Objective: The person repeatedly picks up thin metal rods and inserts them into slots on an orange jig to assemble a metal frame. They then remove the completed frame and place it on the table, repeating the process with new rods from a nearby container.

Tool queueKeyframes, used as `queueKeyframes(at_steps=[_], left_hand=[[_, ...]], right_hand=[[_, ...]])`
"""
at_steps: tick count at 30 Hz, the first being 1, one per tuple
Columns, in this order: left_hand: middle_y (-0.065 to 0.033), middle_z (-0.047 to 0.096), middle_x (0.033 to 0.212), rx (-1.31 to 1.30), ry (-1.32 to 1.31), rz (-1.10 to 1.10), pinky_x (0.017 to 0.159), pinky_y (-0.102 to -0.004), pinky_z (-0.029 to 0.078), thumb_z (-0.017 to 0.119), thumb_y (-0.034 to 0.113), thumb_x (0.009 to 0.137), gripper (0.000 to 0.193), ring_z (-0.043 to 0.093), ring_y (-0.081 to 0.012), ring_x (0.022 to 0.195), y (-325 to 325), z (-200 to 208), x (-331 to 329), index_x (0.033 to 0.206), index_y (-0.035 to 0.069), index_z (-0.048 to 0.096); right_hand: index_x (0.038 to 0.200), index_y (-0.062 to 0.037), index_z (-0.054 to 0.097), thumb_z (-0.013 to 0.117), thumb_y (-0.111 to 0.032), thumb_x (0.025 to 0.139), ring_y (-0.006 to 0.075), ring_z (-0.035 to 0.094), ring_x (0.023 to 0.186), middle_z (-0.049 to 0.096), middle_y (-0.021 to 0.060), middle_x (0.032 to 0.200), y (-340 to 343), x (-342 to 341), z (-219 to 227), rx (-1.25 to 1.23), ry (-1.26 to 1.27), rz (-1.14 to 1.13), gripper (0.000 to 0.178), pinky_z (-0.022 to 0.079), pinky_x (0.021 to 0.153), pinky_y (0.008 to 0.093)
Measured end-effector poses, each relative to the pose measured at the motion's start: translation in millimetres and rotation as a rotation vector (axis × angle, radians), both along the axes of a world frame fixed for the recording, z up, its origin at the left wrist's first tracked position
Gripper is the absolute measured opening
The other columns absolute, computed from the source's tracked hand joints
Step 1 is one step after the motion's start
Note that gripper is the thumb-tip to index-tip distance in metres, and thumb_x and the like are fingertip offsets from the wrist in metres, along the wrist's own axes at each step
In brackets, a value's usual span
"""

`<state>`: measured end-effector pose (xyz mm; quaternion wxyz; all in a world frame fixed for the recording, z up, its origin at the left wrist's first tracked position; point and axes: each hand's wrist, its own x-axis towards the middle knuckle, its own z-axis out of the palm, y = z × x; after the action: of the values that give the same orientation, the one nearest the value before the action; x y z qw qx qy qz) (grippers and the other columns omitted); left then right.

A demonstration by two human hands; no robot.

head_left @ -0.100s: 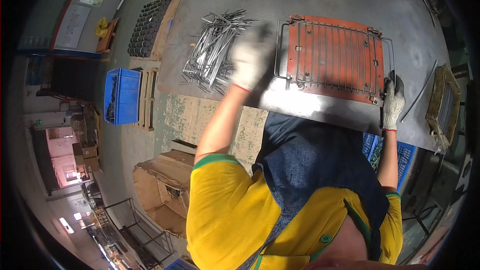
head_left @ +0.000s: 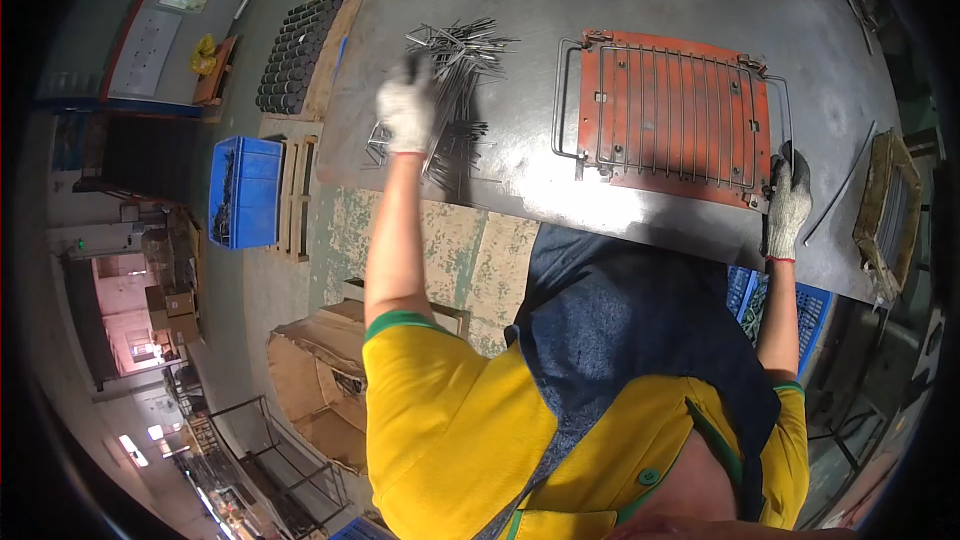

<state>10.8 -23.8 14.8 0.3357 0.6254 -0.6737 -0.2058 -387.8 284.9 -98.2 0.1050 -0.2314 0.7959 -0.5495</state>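
In the head view, the gloved left hand [head_left: 407,110] is over a pile of loose metal rods [head_left: 458,90], too blurred to tell whether it is spread or pinching one; the gloved right hand [head_left: 790,195] is at the near right corner of the red board [head_left: 620,105], its grip unclear. Left of the right hand, rods already span the wire frame [head_left: 564,100] on that board, while many lie loose around the left hand.
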Motion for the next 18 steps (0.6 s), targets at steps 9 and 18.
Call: queueKeyframes(at_steps=[9,18], left_hand=[[-0.0166,0.068,0.083,-0.281,-0.988,-0.325,0.07,-0.0487,0.052,0.056,0.031,0.088,0.026,0.066,-0.0373,0.077,-71.2,-81.6,65.5,0.09,0.009,0.069],[-0.0169,0.067,0.083,-0.459,-0.943,-0.446,0.07,-0.0455,0.053,0.057,0.021,0.085,0.017,0.066,-0.0352,0.079,-55.1,-16.6,37.0,0.086,0.007,0.067]], right_hand=[[0.127,-0.0045,0.056,0.055,-0.027,0.097,0.0125,0.062,0.064,0.069,0.0097,0.096,1.8,0.4,-12.0,0.005,0.054,-0.012,0.038,0.051,0.055,0.0283],[0.124,-0.0051,0.058,0.054,-0.027,0.097,0.0143,0.064,0.063,0.068,0.0113,0.095,8.0,-1.2,-14.6,0.087,0.113,-0.034,0.034,0.052,0.056,0.0293]])
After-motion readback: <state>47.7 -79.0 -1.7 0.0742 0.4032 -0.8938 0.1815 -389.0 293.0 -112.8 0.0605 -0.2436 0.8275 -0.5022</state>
